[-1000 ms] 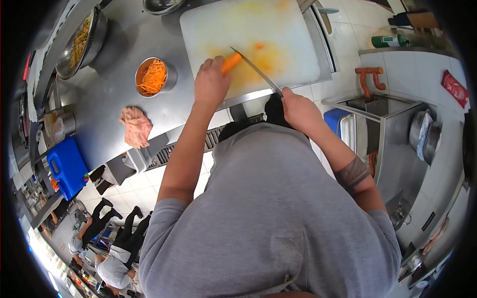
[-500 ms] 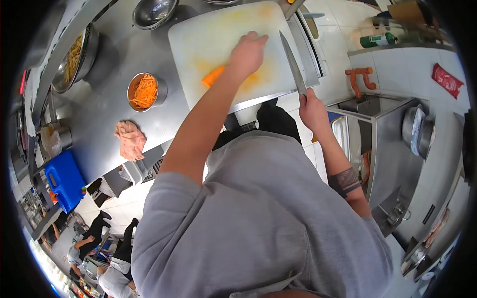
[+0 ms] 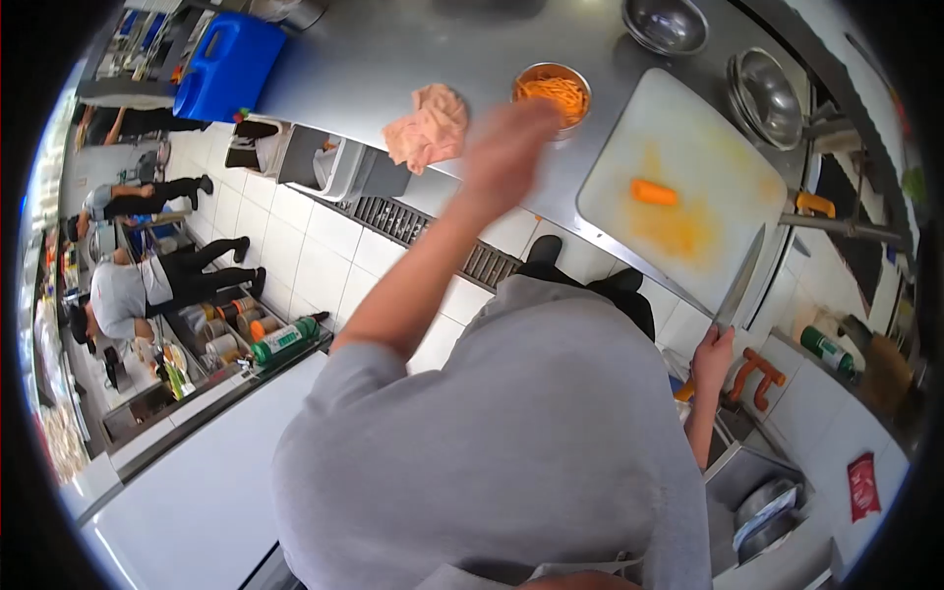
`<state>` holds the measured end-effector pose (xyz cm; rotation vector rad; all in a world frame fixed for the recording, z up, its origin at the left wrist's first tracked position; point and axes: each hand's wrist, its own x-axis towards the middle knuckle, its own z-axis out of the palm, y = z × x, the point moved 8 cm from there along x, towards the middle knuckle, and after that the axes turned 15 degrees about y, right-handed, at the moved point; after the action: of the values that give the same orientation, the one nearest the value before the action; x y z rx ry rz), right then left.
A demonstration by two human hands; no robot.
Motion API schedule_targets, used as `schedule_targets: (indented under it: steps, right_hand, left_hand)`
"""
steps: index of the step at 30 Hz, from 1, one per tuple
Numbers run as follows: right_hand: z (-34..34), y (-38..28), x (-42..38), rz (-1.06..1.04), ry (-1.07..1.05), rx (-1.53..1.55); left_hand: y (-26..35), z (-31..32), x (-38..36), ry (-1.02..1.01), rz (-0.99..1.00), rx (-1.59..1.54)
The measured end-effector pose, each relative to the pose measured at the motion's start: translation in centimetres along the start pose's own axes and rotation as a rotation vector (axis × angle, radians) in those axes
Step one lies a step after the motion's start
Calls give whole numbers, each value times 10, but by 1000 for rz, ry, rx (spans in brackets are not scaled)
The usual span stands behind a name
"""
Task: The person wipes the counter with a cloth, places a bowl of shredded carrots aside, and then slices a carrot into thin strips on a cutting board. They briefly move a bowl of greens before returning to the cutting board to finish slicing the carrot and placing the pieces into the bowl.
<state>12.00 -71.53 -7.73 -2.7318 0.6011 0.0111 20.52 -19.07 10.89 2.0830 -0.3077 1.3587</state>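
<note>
My left hand (image 3: 511, 152), smeared by motion, is over the counter's front edge between a crumpled pink cloth (image 3: 435, 126) and a metal cup (image 3: 587, 102) of shredded carrot (image 3: 557, 88). Its fingers are too blurred to read. At the right, my right hand (image 3: 712, 356) is closed round the handle of a kitchen knife (image 3: 744, 275). The blade points away from me along the right side of the white cutting board (image 3: 723, 138). A piece of carrot (image 3: 653, 192) lies by itself on the board, among orange stains.
Metal bowls (image 3: 667, 22) stand behind the board, with stacked ones (image 3: 767, 98) to its right. A blue jug (image 3: 228, 67) sits at the counter's left end. Several people (image 3: 128, 290) are farther off at left. A floor drain grate (image 3: 388, 218) runs below the counter.
My left hand has left the cutting board and swung left towards the cup and cloth. The view has turned left. The knife stays in my right hand; the carrot piece lies uncovered.
</note>
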Motion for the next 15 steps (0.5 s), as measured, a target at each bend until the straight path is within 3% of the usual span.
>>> schedule_targets:
  steps: [1,2,4,6,8,10,12,14,15]
  right_hand:
    - [4,2,4,2,-7,-9]
    - [6,1,6,-10,-13,-9]
    - [11,10,12,2,-20,-49]
    - [22,25,24,-114,73,-65]
    - [13,22,14,-270,154,-87]
    - [-2,5,8,-246,113,-152]
    - [-23,-32,-7,-231,83,2]
    - [-21,-50,-15,-139,27,16]
    - [-20,-64,-18,-128,-19,26]
  left_hand:
    - [-27,-58,8,199,-62,-5]
    - [-29,-107,25,181,93,417]
    - [-82,-186,22,189,64,620]
    - [-177,-247,-12,58,-283,740]
    - [-262,-302,-82,-17,-299,1213]
    - [-214,-264,-50,122,-560,879]
    - [-162,-195,-38,186,-437,615]
    - [-79,-86,-34,-64,-469,383]
    - [-50,-24,-46,-289,-587,100]
